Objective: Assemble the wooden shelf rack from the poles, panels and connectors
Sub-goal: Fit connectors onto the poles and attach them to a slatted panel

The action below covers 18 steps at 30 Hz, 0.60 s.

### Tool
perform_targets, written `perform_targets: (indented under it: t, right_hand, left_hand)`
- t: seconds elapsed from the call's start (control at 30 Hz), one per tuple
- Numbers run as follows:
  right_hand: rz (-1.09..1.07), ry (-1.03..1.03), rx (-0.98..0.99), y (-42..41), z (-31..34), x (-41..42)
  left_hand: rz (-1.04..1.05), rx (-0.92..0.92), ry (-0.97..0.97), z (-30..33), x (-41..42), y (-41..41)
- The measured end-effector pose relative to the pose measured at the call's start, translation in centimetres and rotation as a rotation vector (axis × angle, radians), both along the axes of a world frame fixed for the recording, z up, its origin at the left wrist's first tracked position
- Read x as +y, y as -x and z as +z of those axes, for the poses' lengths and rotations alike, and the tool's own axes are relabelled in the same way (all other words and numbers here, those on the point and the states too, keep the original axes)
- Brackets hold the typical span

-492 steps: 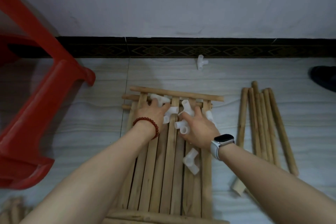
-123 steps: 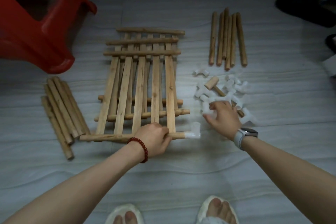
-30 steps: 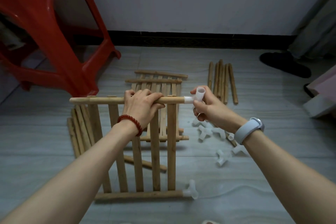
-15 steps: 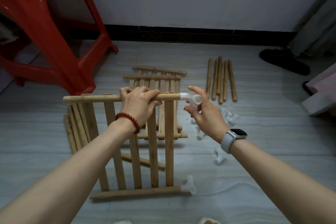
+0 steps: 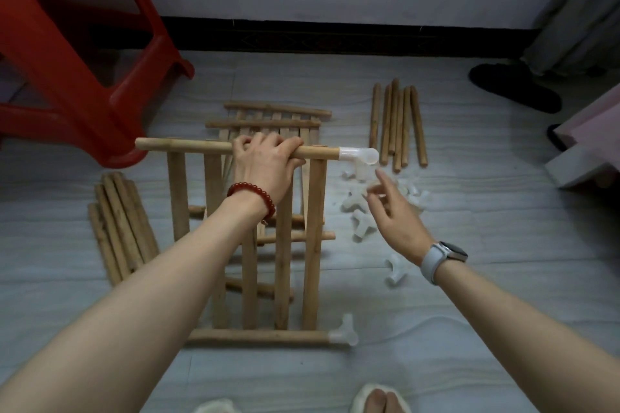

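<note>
Head view shows the slatted panel (image 5: pixel 248 238) stood up on its lower rail, and everything else is placed from it. At its top rail the left hand (image 5: pixel 265 164) wraps its fingers round the pole and holds the panel upright. On the right end of that rail sits a white connector (image 5: pixel 359 156); half a second earlier the right hand was still at this connector, and now the right hand (image 5: pixel 396 214) is off it, just below and right of it, fingers loose and spread, holding nothing. That suggests the top right corner is fitted; the lower right corner (image 5: pixel 344 334) has its connector too. Spare connectors (image 5: pixel 360 208) lie on the floor right of the panel, near the free hand. Both left rail ends look bare, so they likely come next
</note>
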State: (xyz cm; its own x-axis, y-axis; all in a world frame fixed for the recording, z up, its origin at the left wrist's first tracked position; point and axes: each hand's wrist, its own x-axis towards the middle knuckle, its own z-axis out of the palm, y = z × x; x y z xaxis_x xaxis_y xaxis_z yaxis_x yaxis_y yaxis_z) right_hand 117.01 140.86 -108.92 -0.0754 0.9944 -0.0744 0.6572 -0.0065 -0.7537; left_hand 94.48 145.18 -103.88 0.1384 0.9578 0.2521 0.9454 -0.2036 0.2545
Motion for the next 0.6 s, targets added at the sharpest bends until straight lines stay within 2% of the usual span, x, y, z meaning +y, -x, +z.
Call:
perform_targets:
  t: [0.1, 0.13, 0.2, 0.37, 0.5, 0.6]
  right_hand:
    - [0.109, 0.282, -0.558, -3.8, -5.1, -1.4]
    - [0.152, 0.406, -0.676, -4.6, -6.6, -2.1]
    - [0.217, 0.547, -0.739, -5.3, -9.1, -3.5]
    - [0.150, 0.515, -0.628, -4.9, -11.3, -4.3]
    - [-0.071, 0.390, -0.186, -1.9, -8.0, -2.2]
    - [-0.198, 0.255, 0.116, 0.0, -3.7, -0.3]
  left_hand:
    - [0.033, 0.030, 0.091, -2.0, 1.0, -0.4]
    - [0.033, 0.046, 0.122, -2.7, 1.3, -0.5]
    - [0.011, 0.076, 0.161, -3.7, 1.7, -0.6]
    - [-0.030, 0.094, 0.115, -4.2, 2.3, 0.2]
    - [-0.083, 0.045, 0.054, -2.5, 1.3, 1.2]
    - [-0.025, -0.066, 0.012, -0.4, 0.5, 2.1]
